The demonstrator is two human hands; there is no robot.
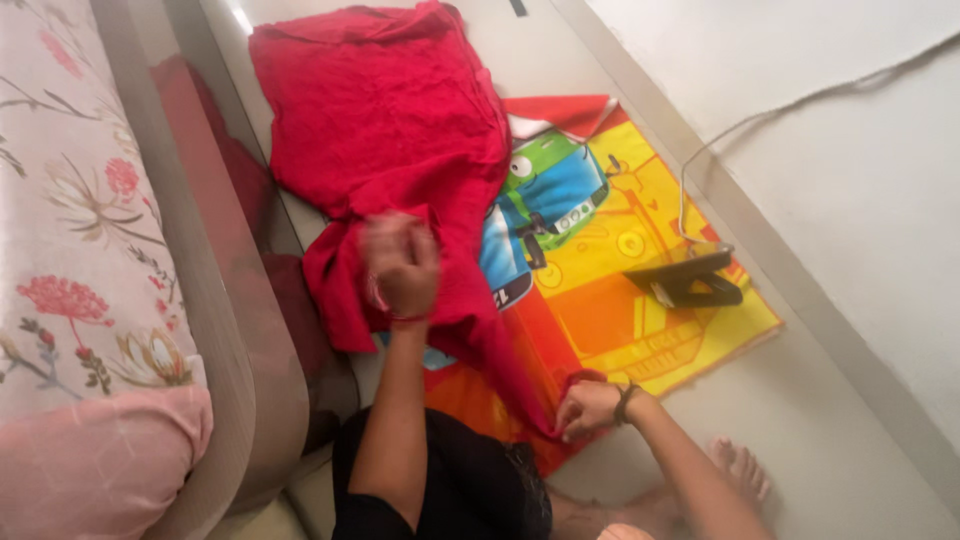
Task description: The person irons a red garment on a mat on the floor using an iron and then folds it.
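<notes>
Left hand (400, 268): fingers bunch the crumpled red cotton garment (385, 120).
Right hand (588, 408): fingers pinch its corner.
Risk: uneven pulling may drag the cartoon-printed play mat (640, 330).

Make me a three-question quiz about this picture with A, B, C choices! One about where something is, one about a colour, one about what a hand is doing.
1. Where is the black stand?
A. on the colourful mat
B. on the sofa
C. in a hand

2. What colour is the big cloth?
A. blue
B. red
C. white

3. What is the right hand doing?
A. lying flat
B. pointing up
C. pinching the cloth's edge

Answers: A, it sits on the mat's yellow part. B, the cloth is red all over. C, its fingers close on the cloth.
</notes>
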